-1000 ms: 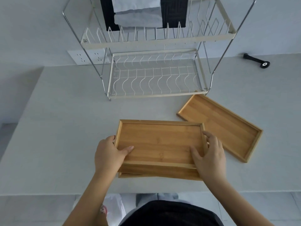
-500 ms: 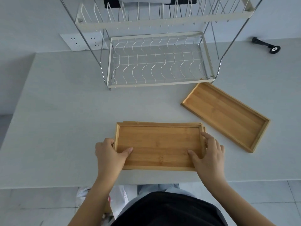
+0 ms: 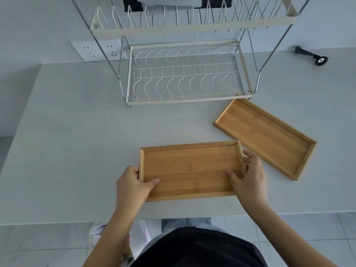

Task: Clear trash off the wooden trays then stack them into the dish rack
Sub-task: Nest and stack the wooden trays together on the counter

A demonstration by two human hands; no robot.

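Note:
A wooden tray (image 3: 190,168) lies flat near the table's front edge, stacked on another tray whose edge just shows along its far side. My left hand (image 3: 133,184) grips its left end, thumb inside the rim. My right hand (image 3: 250,176) grips its right end, thumb on the tray floor. A second single wooden tray (image 3: 265,135) lies at an angle to the right, bare inside. The white two-tier wire dish rack (image 3: 185,74) stands at the back of the table with nothing in its lower tier.
The grey table (image 3: 77,141) ends just in front of the held tray. A white wall socket (image 3: 98,51) sits behind the rack's left leg. A small black tool (image 3: 312,55) lies at the back right. A white bag (image 3: 140,234) is on the floor below.
The held tray stack, tilted up at its near edge a second ago, now lies flat on the table. My view has moved closer to the rack. Both hands keep their grip.

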